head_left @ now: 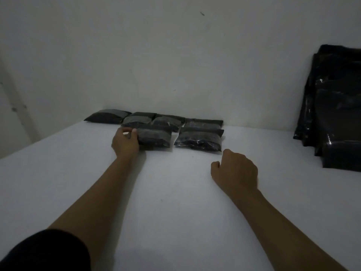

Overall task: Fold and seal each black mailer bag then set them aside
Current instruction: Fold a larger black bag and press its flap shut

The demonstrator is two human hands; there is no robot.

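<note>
Your left hand (126,142) has thumb & fingers curled on the left end of the front folded bag (155,138) in the row by the wall, while your right hand (235,171) hovers over the table (175,212) w/ fingers loosely curled, holding nothing.

Seven folded black mailer bags (154,136) can be counted against the far wall, set in overlapping rows: one apart at the left end (108,116), four in the middle cluster, and two stacked front to back on the right (199,140); the overlap makes the exact count uncertain. One stack of unfolded black mailer bags (336,106) leans at the right edge, its sheets too dark and merged to number. Two hands show: one left hand (125,142) and one right hand (235,170).
</note>
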